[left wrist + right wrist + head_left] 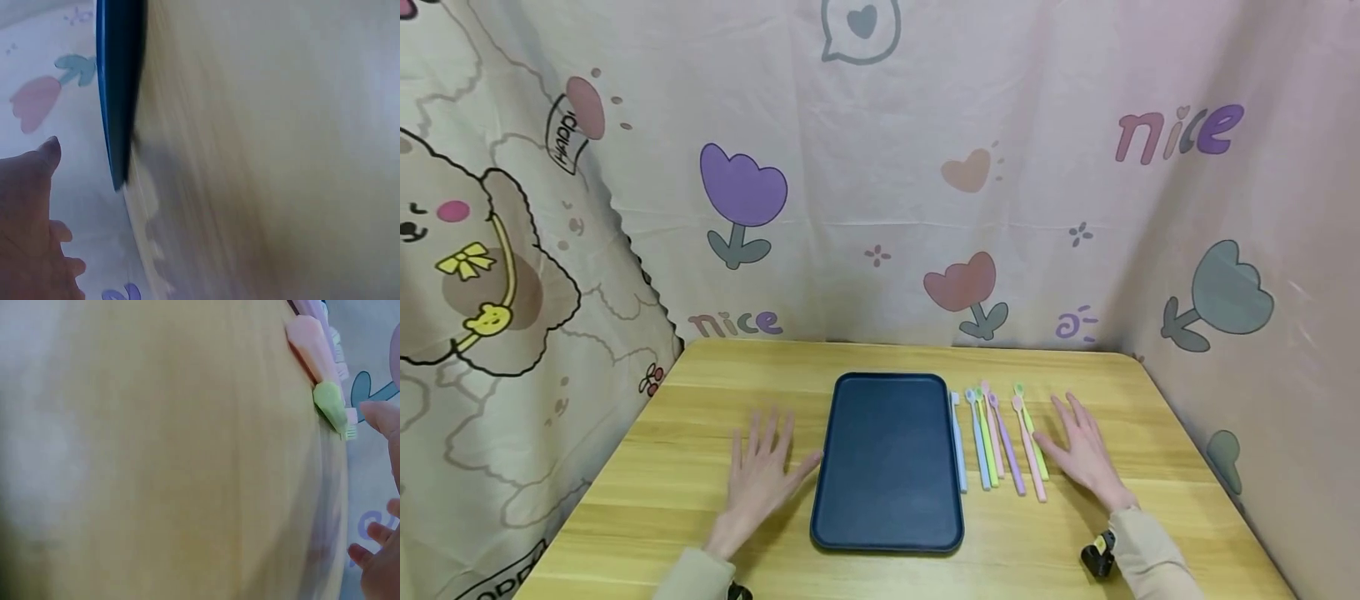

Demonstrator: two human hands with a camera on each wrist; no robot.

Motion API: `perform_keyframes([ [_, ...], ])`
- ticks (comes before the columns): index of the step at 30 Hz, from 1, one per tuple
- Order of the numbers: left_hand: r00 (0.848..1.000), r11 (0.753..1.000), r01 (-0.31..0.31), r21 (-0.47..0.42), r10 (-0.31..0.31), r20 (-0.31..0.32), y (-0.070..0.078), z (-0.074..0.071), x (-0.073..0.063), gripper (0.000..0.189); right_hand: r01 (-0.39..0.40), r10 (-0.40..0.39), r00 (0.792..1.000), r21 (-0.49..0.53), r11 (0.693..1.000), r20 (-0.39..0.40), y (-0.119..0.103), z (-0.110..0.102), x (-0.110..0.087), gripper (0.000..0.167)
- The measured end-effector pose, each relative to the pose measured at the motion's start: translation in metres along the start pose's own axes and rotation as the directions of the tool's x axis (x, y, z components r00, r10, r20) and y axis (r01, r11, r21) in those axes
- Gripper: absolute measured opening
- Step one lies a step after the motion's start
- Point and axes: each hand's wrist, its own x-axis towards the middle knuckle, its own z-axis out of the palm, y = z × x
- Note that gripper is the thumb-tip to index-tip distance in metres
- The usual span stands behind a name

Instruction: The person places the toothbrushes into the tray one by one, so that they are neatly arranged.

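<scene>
In the head view a dark blue rectangular tray lies on the wooden table with nothing on it. Several pastel toothbrushes in blue, green, pink and purple lie side by side at its right, among them a purple toothbrush and a pink toothbrush. My left hand is spread out left of the tray, its thumb near the tray's edge; it holds nothing. Fingers extended, my right hand is just right of the toothbrushes and grips nothing. The right wrist view shows a green toothbrush close to the thumb.
The wooden table has its back edge against a printed curtain, which also hangs along both sides. A black wrist camera is strapped on the right wrist.
</scene>
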Motion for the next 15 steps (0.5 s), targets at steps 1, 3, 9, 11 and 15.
perform_keyframes([
  [1, 1.000, 1.000, -0.004, -0.015, 0.004, -0.001, 0.003, 0.001, -0.002, 0.090, 0.006, -0.006, 1.000, 0.008, 1.000, -0.007, 0.001, 0.000, 0.001, 0.077],
  [3, 1.000, 0.998, -0.008, -0.066, 0.008, -0.001, 0.009, 0.003, -0.007, 0.090, 0.021, -0.020, 0.999, 0.030, 0.999, -0.027, 0.002, 0.000, 0.002, 0.074],
  [9, 1.000, 0.941, 0.015, -0.338, -0.007, 0.028, 0.023, 0.006, -0.016, 0.086, 0.008, -0.006, 1.000, 0.092, 0.996, -0.025, 0.004, -0.001, 0.007, 0.066],
  [11, 0.999, 0.903, 0.040, -0.427, -0.022, 0.047, 0.025, 0.007, -0.018, 0.079, -0.013, 0.013, 1.000, 0.110, 0.994, 0.000, 0.005, -0.002, 0.009, 0.065],
  [15, 0.998, 0.807, 0.065, -0.587, -0.044, 0.050, 0.026, 0.009, -0.018, 0.059, -0.049, 0.044, 0.998, 0.168, 0.985, 0.033, 0.007, -0.002, 0.014, 0.060],
])
